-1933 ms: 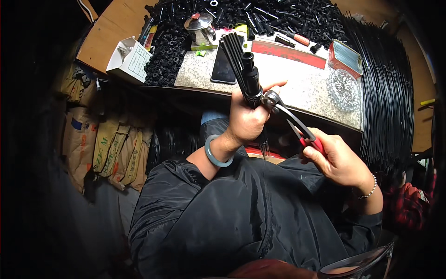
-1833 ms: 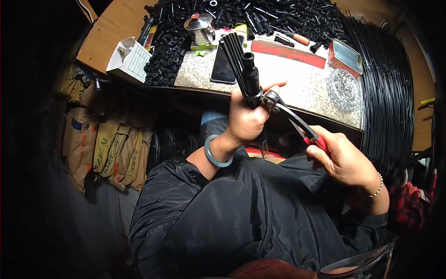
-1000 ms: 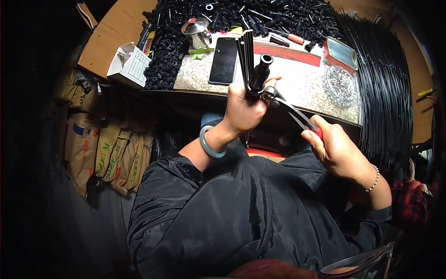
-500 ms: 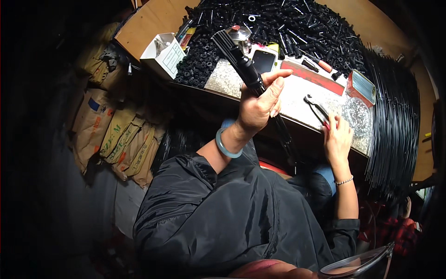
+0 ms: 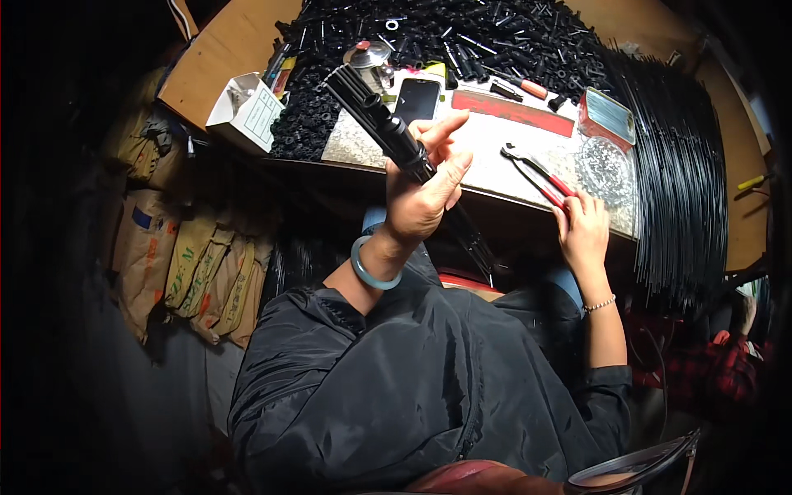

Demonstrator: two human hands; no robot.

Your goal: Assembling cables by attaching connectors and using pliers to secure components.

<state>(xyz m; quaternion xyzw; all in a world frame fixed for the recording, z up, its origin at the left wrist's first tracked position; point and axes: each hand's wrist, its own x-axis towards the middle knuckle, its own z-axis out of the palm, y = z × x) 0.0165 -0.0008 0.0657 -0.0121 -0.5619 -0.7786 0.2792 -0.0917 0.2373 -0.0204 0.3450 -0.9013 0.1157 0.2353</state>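
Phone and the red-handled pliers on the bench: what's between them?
In the head view, between the phone and the pliers lie bare speckled benchtop and the raised fingers of the left hand, which grips a black rod bundle.

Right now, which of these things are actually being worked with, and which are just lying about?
In use:
- left hand gripping a black rod bundle
- right hand on red-handled pliers

Lying about:
- smartphone
- white cardboard box
- red tin
- pile of black parts
- long black rods
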